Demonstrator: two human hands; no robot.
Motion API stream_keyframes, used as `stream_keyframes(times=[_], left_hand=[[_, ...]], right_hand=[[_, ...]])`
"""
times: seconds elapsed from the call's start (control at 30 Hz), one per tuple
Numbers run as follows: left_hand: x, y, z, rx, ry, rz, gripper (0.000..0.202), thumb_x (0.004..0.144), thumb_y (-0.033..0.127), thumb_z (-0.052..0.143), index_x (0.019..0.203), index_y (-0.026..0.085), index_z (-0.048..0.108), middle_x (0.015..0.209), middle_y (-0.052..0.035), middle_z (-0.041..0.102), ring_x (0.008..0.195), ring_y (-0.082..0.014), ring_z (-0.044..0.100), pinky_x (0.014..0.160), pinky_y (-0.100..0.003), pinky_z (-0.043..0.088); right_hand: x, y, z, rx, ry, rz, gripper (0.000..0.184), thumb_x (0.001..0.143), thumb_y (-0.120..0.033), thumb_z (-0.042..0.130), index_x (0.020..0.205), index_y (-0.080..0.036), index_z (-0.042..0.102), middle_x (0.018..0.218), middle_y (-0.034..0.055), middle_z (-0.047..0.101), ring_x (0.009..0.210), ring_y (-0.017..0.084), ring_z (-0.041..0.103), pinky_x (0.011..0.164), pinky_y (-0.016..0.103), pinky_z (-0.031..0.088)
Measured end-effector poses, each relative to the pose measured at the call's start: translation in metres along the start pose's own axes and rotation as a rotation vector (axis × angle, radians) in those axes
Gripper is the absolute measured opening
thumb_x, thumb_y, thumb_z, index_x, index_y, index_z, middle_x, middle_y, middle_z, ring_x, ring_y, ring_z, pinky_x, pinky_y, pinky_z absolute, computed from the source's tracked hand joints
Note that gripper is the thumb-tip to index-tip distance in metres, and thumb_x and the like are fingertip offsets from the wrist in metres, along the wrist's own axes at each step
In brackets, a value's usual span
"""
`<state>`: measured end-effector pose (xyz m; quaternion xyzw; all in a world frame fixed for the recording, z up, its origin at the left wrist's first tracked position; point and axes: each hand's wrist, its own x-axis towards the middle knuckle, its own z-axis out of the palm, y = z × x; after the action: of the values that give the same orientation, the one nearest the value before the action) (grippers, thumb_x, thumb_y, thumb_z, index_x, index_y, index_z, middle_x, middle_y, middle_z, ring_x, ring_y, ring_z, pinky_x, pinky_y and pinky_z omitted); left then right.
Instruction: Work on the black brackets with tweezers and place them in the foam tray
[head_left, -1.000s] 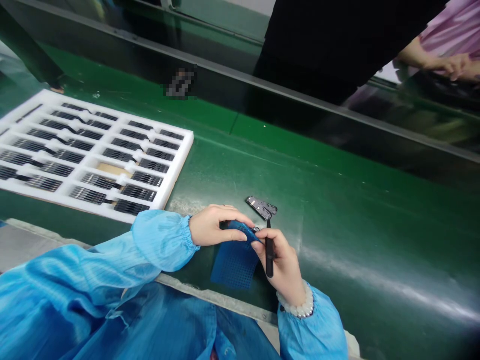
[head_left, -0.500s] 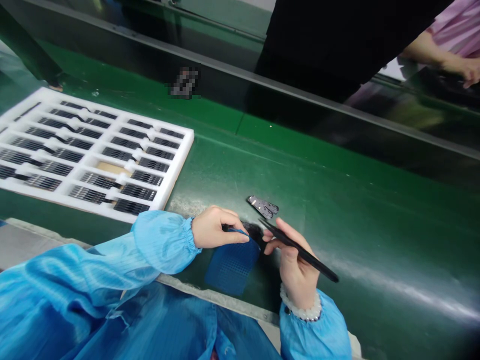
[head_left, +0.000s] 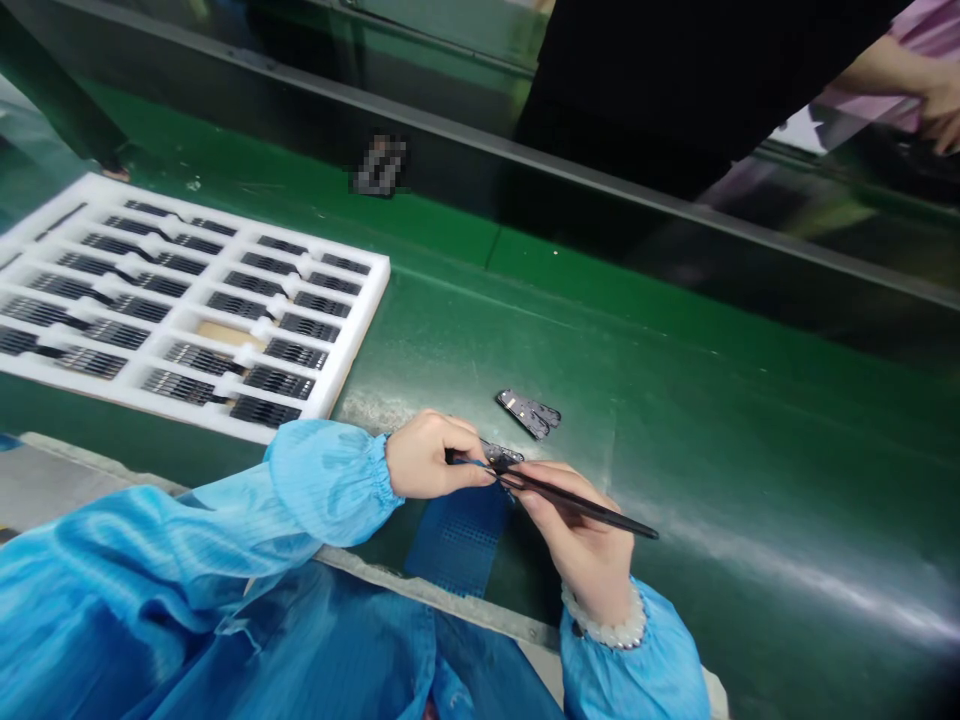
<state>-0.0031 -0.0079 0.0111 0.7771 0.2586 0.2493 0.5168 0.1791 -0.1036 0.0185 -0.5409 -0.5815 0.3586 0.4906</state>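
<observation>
Through the head camera I saw that the black slim tweezers (head_left: 592, 508) had swung in since half a second earlier: their tips, then clear of the work, now met the left fingertips. The left hand (head_left: 431, 455) pinched the upper edge of a blue perforated flexible sheet (head_left: 457, 540) between thumb and forefinger, much as before. The right hand (head_left: 581, 535) gripped the tweezers between thumb and fingers; whether their prongs were pressed together, I couldn't tell.

The tweezers lay on a shallow slant, tips pointing left and butt end to the lower right. The sheet ran from the pinched edge down toward the near table edge, leaning slightly left. A small grey-black flat part (head_left: 504, 453) showed just past the fingertips, partly hidden.

Beyond it, two fanned black flat plates (head_left: 529, 412) rested on the glossy green tabletop (head_left: 712, 430). To the left I had the white foam tray (head_left: 341, 345) with black parts in its slots. Across the bench, a co-worker's hand (head_left: 941, 105) showed near the right edge.
</observation>
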Motion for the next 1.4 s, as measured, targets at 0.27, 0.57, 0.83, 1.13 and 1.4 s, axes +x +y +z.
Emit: stream_keyframes(times=[0.27, 0.57, 0.83, 1.13, 1.4], left_hand=[[0.000, -0.003, 0.003, 0.021, -0.034, -0.017, 0.022, 0.079, 0.028, 0.063, 0.063, 0.013, 0.065, 0.060, -0.0004, 0.060, 0.057, -0.0093, 0.056, 0.061, -0.020, 0.044], [-0.001, -0.002, 0.002, 0.031, -0.032, -0.014, 0.024, 0.080, 0.028, 0.061, 0.061, 0.014, 0.063, 0.059, 0.0003, 0.057, 0.057, -0.0093, 0.055, 0.061, -0.020, 0.043], [0.000, -0.003, 0.001, 0.056, -0.052, -0.024, 0.021, 0.081, 0.028, 0.061, 0.065, 0.014, 0.065, 0.061, 0.0000, 0.059, 0.058, -0.0098, 0.056, 0.061, -0.020, 0.043], [-0.004, 0.000, -0.003, 0.359, -0.066, 0.217, 0.016, 0.084, 0.024, 0.058, 0.071, 0.016, 0.065, 0.097, -0.0034, 0.070, 0.094, -0.0179, 0.060, 0.078, -0.031, 0.038], [-0.004, -0.002, -0.001, 0.451, -0.083, 0.186, 0.014, 0.083, 0.022, 0.058, 0.071, 0.017, 0.064, 0.098, 0.0021, 0.072, 0.096, -0.0177, 0.059, 0.076, -0.032, 0.034]], right_hand=[[0.003, -0.004, 0.001, -0.064, 0.003, -0.069, 0.021, 0.080, -0.016, 0.065, 0.098, -0.026, 0.069, 0.090, 0.0038, 0.074, 0.081, 0.019, 0.070, 0.072, 0.033, 0.059], [0.003, -0.006, 0.001, -0.081, 0.016, -0.109, 0.023, 0.079, -0.012, 0.065, 0.098, -0.026, 0.069, 0.089, 0.0033, 0.074, 0.081, 0.018, 0.070, 0.071, 0.032, 0.059], [0.001, -0.003, 0.001, -0.023, 0.026, -0.072, 0.018, 0.080, -0.015, 0.065, 0.095, -0.024, 0.070, 0.087, 0.0039, 0.074, 0.080, 0.019, 0.071, 0.071, 0.034, 0.060], [0.006, 0.012, -0.007, 0.049, 0.224, 0.389, 0.020, 0.076, -0.034, 0.070, 0.084, -0.015, 0.069, 0.065, 0.0053, 0.073, 0.061, 0.020, 0.072, 0.060, 0.031, 0.062], [0.003, 0.017, -0.008, 0.070, 0.275, 0.490, 0.026, 0.073, -0.038, 0.072, 0.081, -0.014, 0.069, 0.065, 0.0064, 0.073, 0.061, 0.020, 0.071, 0.057, 0.029, 0.060]])
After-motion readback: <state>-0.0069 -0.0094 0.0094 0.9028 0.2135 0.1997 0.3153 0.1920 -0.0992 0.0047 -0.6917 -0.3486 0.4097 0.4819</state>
